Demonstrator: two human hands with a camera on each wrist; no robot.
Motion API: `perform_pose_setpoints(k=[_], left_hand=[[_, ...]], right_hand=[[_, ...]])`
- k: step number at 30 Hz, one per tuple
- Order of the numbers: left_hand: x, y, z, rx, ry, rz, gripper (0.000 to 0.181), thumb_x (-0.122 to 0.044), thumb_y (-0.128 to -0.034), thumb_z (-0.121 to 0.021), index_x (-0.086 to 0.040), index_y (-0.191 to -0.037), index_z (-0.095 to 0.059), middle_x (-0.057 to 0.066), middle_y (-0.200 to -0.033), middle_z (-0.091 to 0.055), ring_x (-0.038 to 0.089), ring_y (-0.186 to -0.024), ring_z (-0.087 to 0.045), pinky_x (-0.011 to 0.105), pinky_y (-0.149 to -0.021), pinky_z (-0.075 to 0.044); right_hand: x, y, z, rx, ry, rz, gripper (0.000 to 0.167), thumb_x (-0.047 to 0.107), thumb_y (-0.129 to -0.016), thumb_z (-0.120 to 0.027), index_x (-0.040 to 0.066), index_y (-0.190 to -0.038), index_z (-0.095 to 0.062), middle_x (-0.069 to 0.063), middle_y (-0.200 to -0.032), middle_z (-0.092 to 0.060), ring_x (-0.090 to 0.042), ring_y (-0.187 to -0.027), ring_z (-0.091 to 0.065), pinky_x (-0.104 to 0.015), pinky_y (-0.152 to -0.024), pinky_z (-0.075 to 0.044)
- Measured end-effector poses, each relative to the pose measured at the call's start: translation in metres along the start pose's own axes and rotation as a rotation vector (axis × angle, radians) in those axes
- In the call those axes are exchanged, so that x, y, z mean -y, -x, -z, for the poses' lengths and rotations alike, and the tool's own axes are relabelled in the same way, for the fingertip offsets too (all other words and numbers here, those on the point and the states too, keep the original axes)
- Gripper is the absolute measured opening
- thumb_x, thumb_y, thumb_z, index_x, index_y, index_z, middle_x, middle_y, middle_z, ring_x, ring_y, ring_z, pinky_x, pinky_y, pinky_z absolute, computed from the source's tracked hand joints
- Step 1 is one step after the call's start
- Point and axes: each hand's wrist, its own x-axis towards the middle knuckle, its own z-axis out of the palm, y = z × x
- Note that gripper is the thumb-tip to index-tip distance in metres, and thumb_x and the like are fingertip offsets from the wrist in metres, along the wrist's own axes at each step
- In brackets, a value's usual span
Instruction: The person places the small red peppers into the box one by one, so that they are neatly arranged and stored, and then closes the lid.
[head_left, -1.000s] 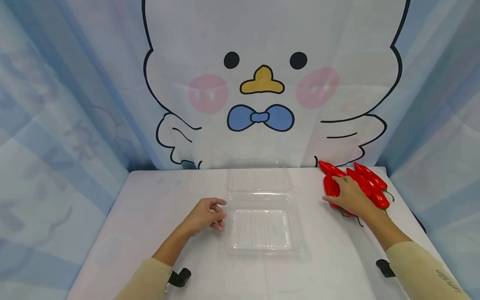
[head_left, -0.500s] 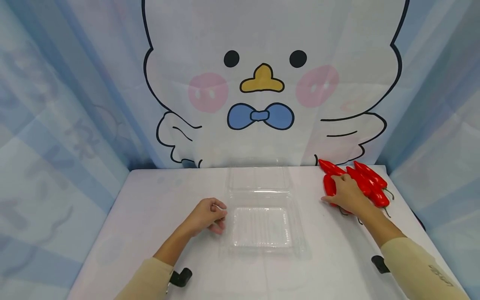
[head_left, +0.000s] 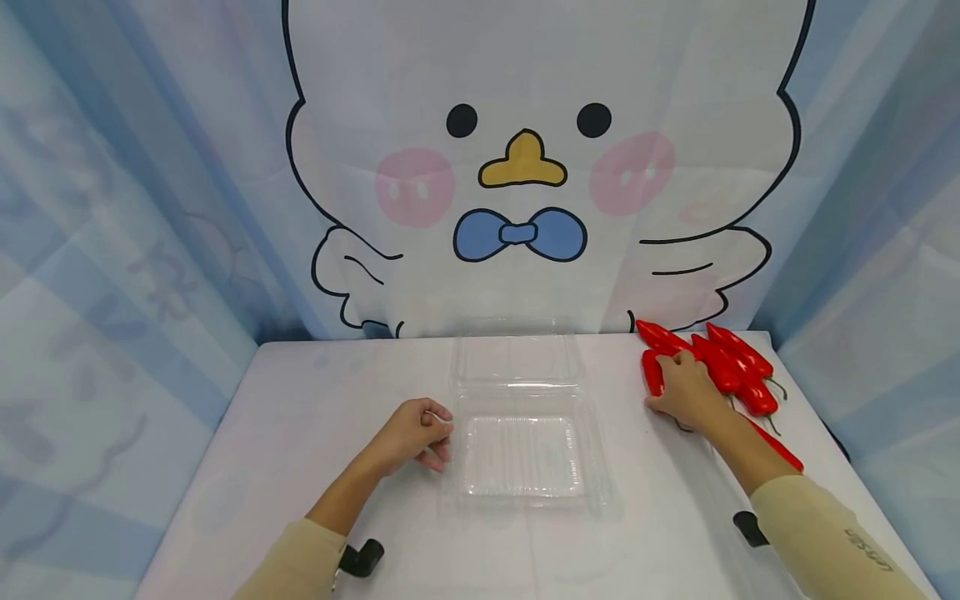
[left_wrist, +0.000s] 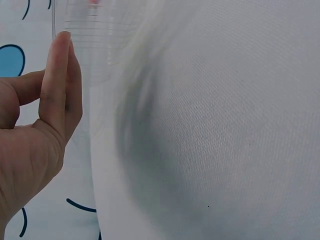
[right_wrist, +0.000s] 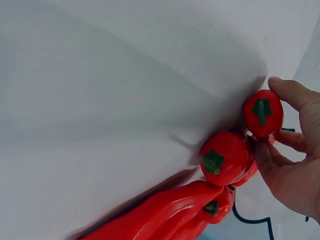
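Observation:
At the table's back right corner, the right hand [head_left: 686,390] pinches the leftmost red pepper [head_left: 652,372] of a pile. In the right wrist view its thumb and fingers lie around one pepper [right_wrist: 263,114], stem toward the camera, with another pepper [right_wrist: 226,158] touching beside it. A long red pepper [head_left: 776,446] lies under the right forearm, nearer the front. The left hand [head_left: 412,435], fingers loosely bent and holding nothing, is at the left edge of an open clear plastic box [head_left: 522,457]. In the left wrist view the left hand [left_wrist: 47,110] is beside the clear plastic [left_wrist: 95,45].
The clear lid [head_left: 517,360] lies folded back toward the rear edge of the white table [head_left: 337,375]. Several more red peppers [head_left: 738,350] lie at the back right. A printed curtain [head_left: 525,292] hangs behind the table.
The right hand has shifted slightly left with the leftmost pepper. A long pepper now shows by the right forearm, away from the pile. The left hand has barely moved.

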Motion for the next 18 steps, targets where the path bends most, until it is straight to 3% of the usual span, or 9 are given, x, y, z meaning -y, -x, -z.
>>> perform_pose_setpoints(k=[18], left_hand=[[0.0,0.0003,0.0002,0.013,0.001,-0.013,0.025,-0.003,-0.1009,-0.062,0.01,-0.121,-0.055,0.012,-0.082,-0.065,0.016,-0.063,-0.069,0.036,-0.057,-0.065]], right_hand=[[0.0081,0.0009,0.0038,0.025,-0.035,-0.008,0.091,0.015,-0.073,-0.089,-0.009,-0.148,-0.042,-0.042,-0.135,-0.044,-0.062,-0.118,-0.048,-0.07,-0.083,-0.058]])
